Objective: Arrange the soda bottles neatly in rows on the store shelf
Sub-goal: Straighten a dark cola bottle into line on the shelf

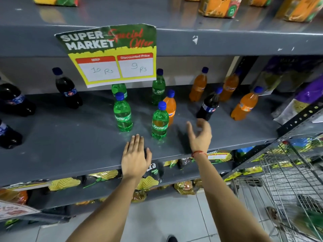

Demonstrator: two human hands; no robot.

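Soda bottles stand scattered on the grey shelf point(70, 145). Green Sprite bottles are in the middle: one at the front left point(122, 114), one at the front right point(160, 123), one further back point(158, 88) and one half hidden behind the price sign point(119, 89). An orange bottle point(170, 107) stands just behind the front right Sprite. More orange bottles point(198, 86) point(244, 105) and a dark cola bottle point(208, 106) stand to the right; dark cola bottles point(67, 89) are on the left. My left hand point(135, 158) lies flat and open on the shelf's front. My right hand point(201, 135) hovers open just below the cola bottle, holding nothing.
A "Super Market Special Offer" price sign point(111, 55) hangs from the upper shelf. Juice cartons point(218, 7) stand above. Snack packets point(150, 182) fill the shelf below. A wire shopping trolley point(288, 180) stands at the right, and purple packets point(305, 95) sit on the adjoining rack.
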